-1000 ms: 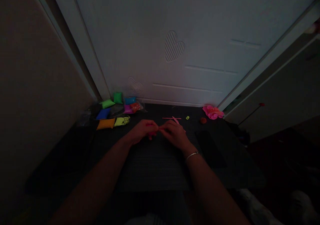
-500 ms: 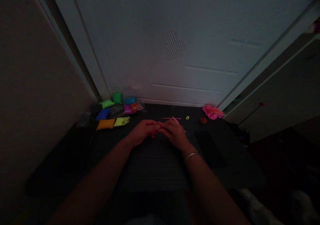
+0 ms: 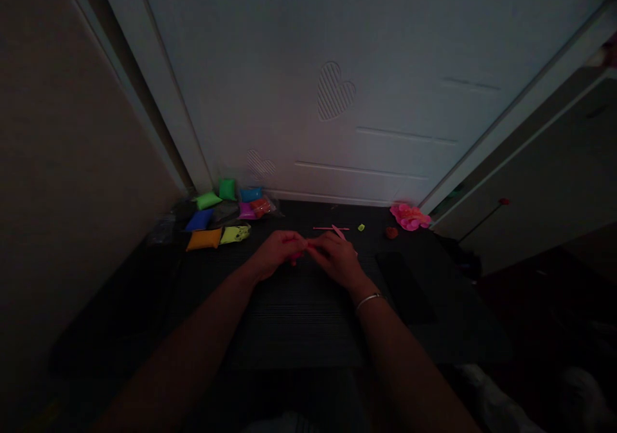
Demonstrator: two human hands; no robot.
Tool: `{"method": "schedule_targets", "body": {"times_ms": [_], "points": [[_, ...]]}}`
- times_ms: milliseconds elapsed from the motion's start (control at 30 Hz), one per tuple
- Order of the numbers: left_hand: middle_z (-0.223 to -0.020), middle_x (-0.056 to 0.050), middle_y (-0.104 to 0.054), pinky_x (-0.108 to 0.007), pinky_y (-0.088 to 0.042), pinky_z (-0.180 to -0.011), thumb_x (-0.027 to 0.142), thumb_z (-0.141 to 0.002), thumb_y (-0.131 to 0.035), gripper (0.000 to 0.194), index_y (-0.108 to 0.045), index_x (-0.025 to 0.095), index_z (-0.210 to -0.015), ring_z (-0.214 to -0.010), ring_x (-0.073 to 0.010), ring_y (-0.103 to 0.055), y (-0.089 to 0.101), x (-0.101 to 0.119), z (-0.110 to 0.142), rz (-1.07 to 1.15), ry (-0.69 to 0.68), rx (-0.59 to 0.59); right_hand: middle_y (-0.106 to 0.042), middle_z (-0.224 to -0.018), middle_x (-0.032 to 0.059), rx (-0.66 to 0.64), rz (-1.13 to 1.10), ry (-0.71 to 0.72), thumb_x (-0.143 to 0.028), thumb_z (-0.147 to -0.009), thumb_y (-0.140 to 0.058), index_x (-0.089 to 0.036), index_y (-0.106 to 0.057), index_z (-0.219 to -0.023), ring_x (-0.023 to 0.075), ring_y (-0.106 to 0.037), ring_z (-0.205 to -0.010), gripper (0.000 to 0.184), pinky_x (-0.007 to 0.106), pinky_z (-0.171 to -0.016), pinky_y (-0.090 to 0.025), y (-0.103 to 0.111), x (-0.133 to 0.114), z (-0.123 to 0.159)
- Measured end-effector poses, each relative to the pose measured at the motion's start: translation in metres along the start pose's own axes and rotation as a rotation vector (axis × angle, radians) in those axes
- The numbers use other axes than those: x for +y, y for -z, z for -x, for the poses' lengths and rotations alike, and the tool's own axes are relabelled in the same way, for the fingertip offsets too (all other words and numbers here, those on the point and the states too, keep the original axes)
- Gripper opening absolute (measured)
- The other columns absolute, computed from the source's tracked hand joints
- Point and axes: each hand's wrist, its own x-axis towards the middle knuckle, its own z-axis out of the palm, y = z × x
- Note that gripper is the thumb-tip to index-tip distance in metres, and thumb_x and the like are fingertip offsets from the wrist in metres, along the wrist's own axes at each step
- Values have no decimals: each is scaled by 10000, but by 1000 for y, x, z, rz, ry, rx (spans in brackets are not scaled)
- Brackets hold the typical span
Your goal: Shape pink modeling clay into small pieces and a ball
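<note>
My left hand (image 3: 277, 253) is closed round a lump of pinkish-red modelling clay (image 3: 294, 259), which shows below its fingers. My right hand (image 3: 335, 254), with a bracelet on its wrist, pinches at the clay near the left fingertips. The two hands' fingertips almost meet just above the dark table, and most of the clay is hidden by the fingers. Behind the right hand lies a pink modelling tool (image 3: 338, 232), partly covered by it. A thin pink stick (image 3: 330, 229) lies just beyond.
Colourful clay packets, among them an orange packet (image 3: 204, 239) and a blue packet (image 3: 199, 219), lie at the back left. A small yellow piece (image 3: 361, 227), a reddish-brown lump (image 3: 391, 232) and a pink petalled shape (image 3: 411, 216) sit back right. A dark flat slab (image 3: 405, 287) lies right.
The right fingertips have shifted slightly at the clay, with a small gap opening between the hands. Everything on the table stays put.
</note>
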Motion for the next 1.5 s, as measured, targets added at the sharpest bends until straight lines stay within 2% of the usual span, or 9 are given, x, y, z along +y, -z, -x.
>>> {"method": "schedule_targets", "body": {"times_ms": [133,300,467,600,800,1133,1300,1433,1500], "points": [[-532,29,-488,-201,-345,-443,360,-667,-598,226,-591,134,-656,-476,-70,-412,0,-2,-3,-69,-36,57,-626,-757,44,4,-3,0,-265,-815,-529,-182,-647,-905,138,-579,-680,169,255,-617,-472,1,1,0],[-589,8,-530,-199,-352,-439,347,-662,-609,221,-588,129,-691,-498,-79,-449,2,-3,-6,-37,-16,153,-649,-809,47,107,-80,-37,-256,-805,-547,-187,-637,-912,146,-596,-747,156,291,-719,-486,1,3,-1],[-719,-37,-577,-199,-380,-469,371,-674,-610,269,-617,122,-775,-613,-109,-507,-2,0,-4,103,-9,123,-655,-869,51,103,-89,-63,-255,-811,-537,-229,-617,-998,171,-595,-844,205,360,-814,-467,-1,4,-1],[-755,-43,-595,-203,-390,-502,391,-666,-625,327,-641,127,-859,-615,-98,-491,-5,-1,-2,118,-31,40,-634,-874,52,61,-47,-15,-244,-833,-500,-237,-591,-1073,157,-589,-822,257,324,-792,-475,-2,3,-1],[-628,-3,-552,-211,-367,-472,386,-617,-663,295,-637,122,-745,-509,-76,-440,-3,-5,-4,-21,-5,69,-603,-834,46,7,55,-3,-253,-839,-487,-256,-593,-1084,146,-576,-759,268,264,-662,-483,-1,3,1],[-544,23,-502,-201,-327,-440,390,-661,-609,261,-598,129,-668,-463,-69,-421,0,-3,-4,-69,-25,77,-613,-799,47,15,59,-10,-272,-822,-509,-214,-633,-934,148,-574,-739,178,274,-665,-475,0,1,-1],[-582,7,-529,-207,-357,-452,399,-635,-623,280,-592,126,-688,-501,-87,-463,3,-7,-10,-49,1,192,-635,-807,44,173,-87,-146,-255,-805,-523,-215,-627,-913,160,-580,-763,156,320,-726,-469,2,6,-2],[-661,-6,-552,-217,-405,-519,381,-616,-640,282,-598,131,-739,-617,-111,-516,8,-9,-16,51,-18,401,-621,-760,24,328,-279,-397,-305,-819,-481,-208,-610,-969,117,-542,-602,220,253,-540,-453,4,12,-2],[-724,-6,-561,-224,-434,-590,327,-637,-624,251,-597,133,-795,-662,-103,-521,8,-9,-17,154,-53,456,-612,-732,14,373,-418,-488,-331,-817,-471,-202,-599,-985,101,-521,-554,247,221,-463,-427,5,14,-3]]}}
